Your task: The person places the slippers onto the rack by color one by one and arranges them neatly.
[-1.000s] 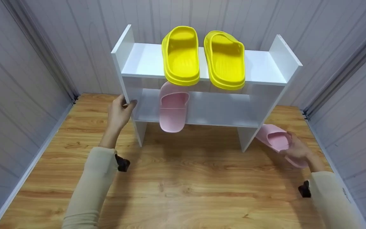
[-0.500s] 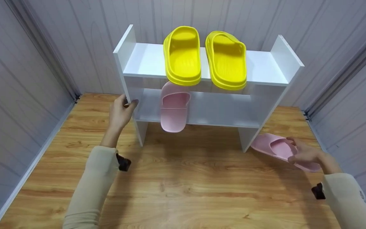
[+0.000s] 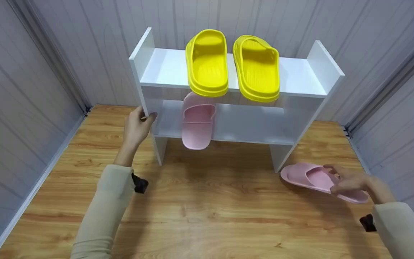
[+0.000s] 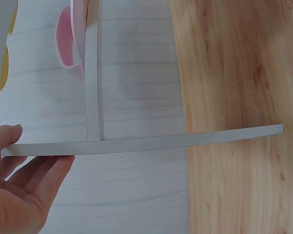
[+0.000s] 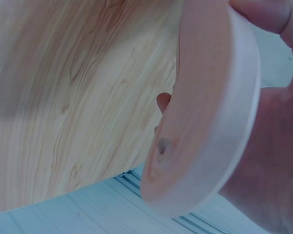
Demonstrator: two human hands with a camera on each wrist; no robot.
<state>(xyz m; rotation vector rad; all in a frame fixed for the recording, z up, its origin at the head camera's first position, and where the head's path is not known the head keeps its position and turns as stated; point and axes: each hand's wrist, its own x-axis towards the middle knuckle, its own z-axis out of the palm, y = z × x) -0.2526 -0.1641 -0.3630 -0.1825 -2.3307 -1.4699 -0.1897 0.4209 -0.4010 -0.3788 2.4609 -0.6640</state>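
Note:
My left hand [image 3: 137, 126] grips the left side panel of a white shoe rack [image 3: 253, 122], thumb inside and fingers outside; the left wrist view shows the panel edge [image 4: 136, 145] between them. Off the rack's right side, my right hand [image 3: 352, 181] holds a pink slipper [image 3: 300, 174] by its heel half, its toe pointing left, close to the rack's right foot. In the right wrist view the slipper's sole edge [image 5: 229, 122] fills the middle. A matching pink slipper [image 3: 196, 135] sits on the lower shelf, left of centre, its heel over the front edge.
Two yellow slippers [image 3: 208, 68] stand side by side on the top shelf, jutting over its front edge. Wood-grain floor [image 3: 207, 216] spreads before the rack. Panelled walls [image 3: 31, 90] close in the left, back and right sides.
My right hand has brought the held pink slipper toward me and a little to the right, turning it more sideways. My left hand keeps its place on the side panel.

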